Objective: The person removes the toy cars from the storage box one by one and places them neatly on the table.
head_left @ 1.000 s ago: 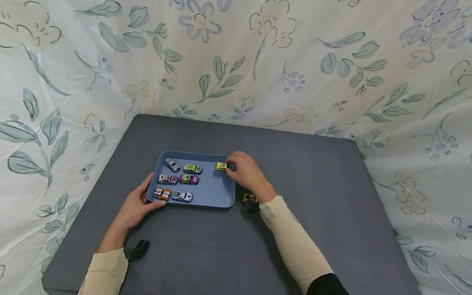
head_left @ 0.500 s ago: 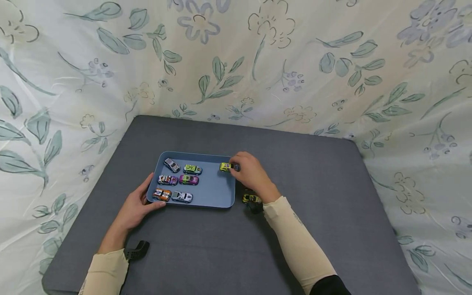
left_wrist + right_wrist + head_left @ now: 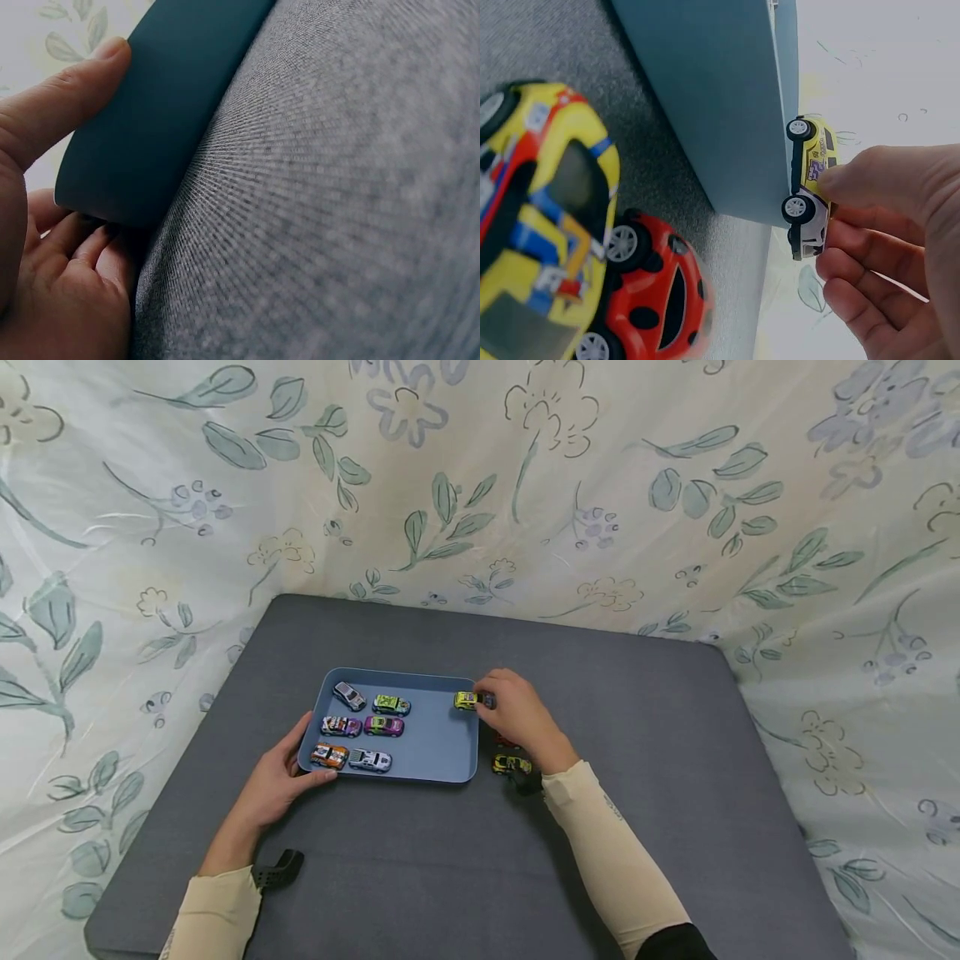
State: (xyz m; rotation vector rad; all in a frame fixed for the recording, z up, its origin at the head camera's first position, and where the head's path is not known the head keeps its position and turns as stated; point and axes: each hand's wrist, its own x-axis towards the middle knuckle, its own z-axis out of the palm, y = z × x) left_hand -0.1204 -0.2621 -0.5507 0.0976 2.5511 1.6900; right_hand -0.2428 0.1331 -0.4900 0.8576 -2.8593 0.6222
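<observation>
My right hand (image 3: pixel 517 714) pinches a yellow toy car (image 3: pixel 814 176) between thumb and fingers, at the top of the tray's right edge. The blue tray (image 3: pixel 431 752) lies on the table. Around its left end my left hand (image 3: pixel 273 781) holds on, the thumb (image 3: pixel 94 79) against the outer wall and the other fingers by the corner. In the tray's left half sit several toy cars, among them a silver car (image 3: pixel 349 695), a green car (image 3: pixel 392 704), a purple-and-green car (image 3: pixel 384 726) and an orange car (image 3: pixel 330 755).
Right of the tray, a yellow toy car with red and blue markings (image 3: pixel 562 202) and a red toy car with black spots (image 3: pixel 660 289) stand on the grey table (image 3: pixel 420 868). My right hand partly hides them in the head view. A floral curtain (image 3: pixel 480 468) hangs behind.
My right hand has carried the pinched yellow car rightward, from inside the tray to its right edge. More of the cars on the table shows beneath the wrist. The left hand stays put.
</observation>
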